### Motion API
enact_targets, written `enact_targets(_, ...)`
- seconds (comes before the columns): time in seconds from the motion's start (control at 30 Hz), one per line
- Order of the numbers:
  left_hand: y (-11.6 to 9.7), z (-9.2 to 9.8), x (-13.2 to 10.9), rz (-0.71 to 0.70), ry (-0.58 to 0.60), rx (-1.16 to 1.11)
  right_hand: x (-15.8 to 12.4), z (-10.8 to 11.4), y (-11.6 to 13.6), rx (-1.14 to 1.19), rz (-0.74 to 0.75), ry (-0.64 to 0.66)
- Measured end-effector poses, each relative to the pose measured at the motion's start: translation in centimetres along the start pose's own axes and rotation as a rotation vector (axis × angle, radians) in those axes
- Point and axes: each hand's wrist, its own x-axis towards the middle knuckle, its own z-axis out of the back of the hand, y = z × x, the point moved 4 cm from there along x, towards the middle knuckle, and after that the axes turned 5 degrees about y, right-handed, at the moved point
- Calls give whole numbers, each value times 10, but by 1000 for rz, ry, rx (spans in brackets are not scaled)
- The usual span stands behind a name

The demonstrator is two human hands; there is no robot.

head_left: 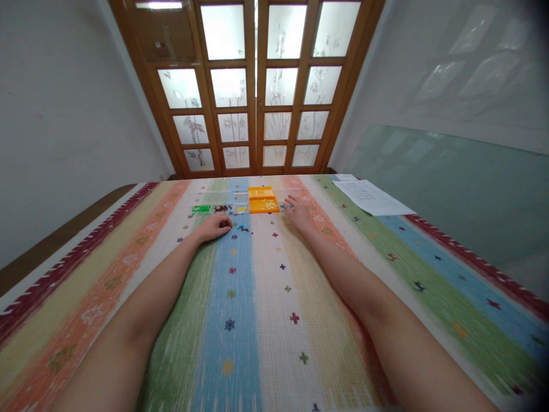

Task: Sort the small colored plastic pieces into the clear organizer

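My left hand (215,226) rests on the striped cloth with its fingers curled around small dark brown pieces (223,224). A few loose blue pieces (242,228) lie on the cloth just right of it. My right hand (297,212) is over the right side of a clear tray, its bent fingers apart and close to some blue pieces (282,206). Between the hands sits an orange box (263,192) with small whitish pieces (269,203) in its near part. Left of the box, tray compartments hold green pieces (201,209), dark brown pieces (222,209) and yellow pieces (241,209).
A striped, patterned tablecloth (274,297) covers the table. White paper sheets (372,197) lie at the far right. Beyond the table stand wooden doors with glass panes (234,127). Walls rise on both sides, with a pale green glassy panel (446,183) on the right.
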Motion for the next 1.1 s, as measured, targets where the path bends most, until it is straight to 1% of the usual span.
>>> enact_targets(0.1, 4, 0, 0, 49, -31, -97, 1, -4, -6, -3, -10, 26)
enact_targets(0.2, 11, -1, 0, 129, -85, -260, -1, -9, -5, -9, -7, 45)
enact_targets(0.3, 16, 0, 1, 199, -182, -442, -4, -14, -2, -17, 1, 68)
enact_targets(0.4, 22, 2, 1, 298, -294, -599, -7, -17, 3, -29, 35, 79)
enact_targets(0.47, 24, 2, 0, 356, -333, -687, -8, -17, 7, -40, 59, 75)
enact_targets(0.53, 24, 2, 0, 381, -352, -756, -9, -15, 10, -46, 72, 65)
enact_targets(0.63, 22, 3, 0, 388, -390, -805, -11, -13, 16, -40, 84, 59)
enact_targets(0.77, 22, 4, 0, 424, -464, -825, -15, -14, 24, -31, 105, 82)
enact_targets(0.9, 24, 3, 1, 455, -515, -850, -19, -16, 33, -35, 129, 96)
enact_targets(1.1, 27, 1, 2, 440, -516, -891, -22, -16, 40, -45, 165, 121)
